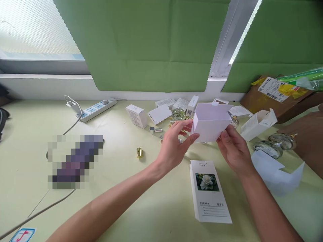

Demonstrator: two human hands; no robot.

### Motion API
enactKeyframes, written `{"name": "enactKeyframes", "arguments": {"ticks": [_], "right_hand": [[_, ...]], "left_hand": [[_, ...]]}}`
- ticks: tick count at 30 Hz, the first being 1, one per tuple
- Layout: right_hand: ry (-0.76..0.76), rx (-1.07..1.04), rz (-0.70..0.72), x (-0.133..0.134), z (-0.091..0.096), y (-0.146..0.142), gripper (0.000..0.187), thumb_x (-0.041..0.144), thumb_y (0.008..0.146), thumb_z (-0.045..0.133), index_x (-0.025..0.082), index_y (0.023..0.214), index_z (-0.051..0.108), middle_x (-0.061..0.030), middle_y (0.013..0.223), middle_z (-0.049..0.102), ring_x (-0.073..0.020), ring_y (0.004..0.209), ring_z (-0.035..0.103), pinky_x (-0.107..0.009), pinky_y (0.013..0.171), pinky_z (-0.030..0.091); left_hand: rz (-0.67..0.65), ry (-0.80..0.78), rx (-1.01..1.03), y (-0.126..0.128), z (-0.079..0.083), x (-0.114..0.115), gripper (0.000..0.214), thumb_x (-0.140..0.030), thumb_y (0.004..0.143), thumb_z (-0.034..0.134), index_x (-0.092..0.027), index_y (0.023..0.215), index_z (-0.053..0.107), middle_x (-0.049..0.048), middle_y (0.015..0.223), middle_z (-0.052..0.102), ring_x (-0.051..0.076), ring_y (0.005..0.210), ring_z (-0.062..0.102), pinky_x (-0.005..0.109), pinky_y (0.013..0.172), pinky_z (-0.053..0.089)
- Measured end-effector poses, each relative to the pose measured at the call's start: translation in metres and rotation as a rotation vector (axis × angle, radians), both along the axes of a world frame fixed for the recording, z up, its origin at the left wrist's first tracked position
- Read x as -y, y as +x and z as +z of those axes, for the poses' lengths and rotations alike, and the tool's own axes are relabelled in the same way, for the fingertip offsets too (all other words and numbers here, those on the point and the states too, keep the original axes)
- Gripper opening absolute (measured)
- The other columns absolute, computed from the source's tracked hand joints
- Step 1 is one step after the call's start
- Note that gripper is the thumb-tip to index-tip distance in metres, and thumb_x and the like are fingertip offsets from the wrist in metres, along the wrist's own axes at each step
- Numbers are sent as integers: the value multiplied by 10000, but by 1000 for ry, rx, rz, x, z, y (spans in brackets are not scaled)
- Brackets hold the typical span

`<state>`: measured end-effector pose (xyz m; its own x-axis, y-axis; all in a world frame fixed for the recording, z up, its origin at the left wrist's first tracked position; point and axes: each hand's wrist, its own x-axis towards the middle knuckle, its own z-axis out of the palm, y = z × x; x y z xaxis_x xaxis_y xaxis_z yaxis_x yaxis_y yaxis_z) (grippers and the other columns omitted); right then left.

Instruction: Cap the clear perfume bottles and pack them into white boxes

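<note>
Pale tabletop (151,211), bottle (235,122) partly hidden behind white box (208,129) in grip of left hand (174,141) and right hand (235,149)

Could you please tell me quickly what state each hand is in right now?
Left hand: holding the left side of the white box.
Right hand: holding the same box near its lower right corner.

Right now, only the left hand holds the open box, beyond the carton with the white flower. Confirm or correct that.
Not only the left hand: the head view shows the right hand holding the open box too. The rest stands.
</note>
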<state>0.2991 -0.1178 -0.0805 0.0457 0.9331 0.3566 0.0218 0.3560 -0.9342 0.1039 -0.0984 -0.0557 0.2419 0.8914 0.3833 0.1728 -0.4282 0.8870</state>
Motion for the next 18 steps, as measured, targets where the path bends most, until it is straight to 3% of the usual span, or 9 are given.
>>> {"name": "enactKeyframes", "arguments": {"ticks": [5, 9, 13, 18], "right_hand": [[-41, -50, 37, 2, -12, 2, 367, 506, 963, 520, 364, 1292, 597, -3, 1376, 623, -227, 1307, 554, -374, 990, 543], [-30, -25, 1, 2, -16, 4, 367, 453, 888, 669, 315, 1227, 642, -31, 1275, 685, -236, 1174, 644, -396, 983, 548], [4, -48, -62, -1, -14, 6, 381, 428, 841, 729, 316, 1195, 642, -27, 1265, 690, -233, 1176, 644, -416, 1008, 537], [-11, -70, 5, -3, -13, 13, 361, 403, 861, 710, 339, 1208, 633, -6, 1253, 696, -221, 1203, 632, -418, 1014, 536]], "left_hand": [[-27, -7, -23, 0, 0, -2, 335, -253, 891, 683, -284, 1221, 641, 24, 1154, 689, 154, 971, 654, 297, 760, 589], [-39, 18, -12, 0, 0, -1, 306, -253, 894, 680, -277, 1198, 652, 21, 1148, 696, 156, 985, 658, 311, 810, 595], [10, 20, -60, 1, -3, 0, 319, -287, 881, 696, -293, 1198, 662, 48, 1230, 639, 171, 1014, 642, 291, 743, 603], [-71, 29, -10, 4, -8, -1, 311, -260, 905, 663, -266, 1216, 655, 37, 1177, 673, 146, 1006, 661, 317, 880, 600]]}}
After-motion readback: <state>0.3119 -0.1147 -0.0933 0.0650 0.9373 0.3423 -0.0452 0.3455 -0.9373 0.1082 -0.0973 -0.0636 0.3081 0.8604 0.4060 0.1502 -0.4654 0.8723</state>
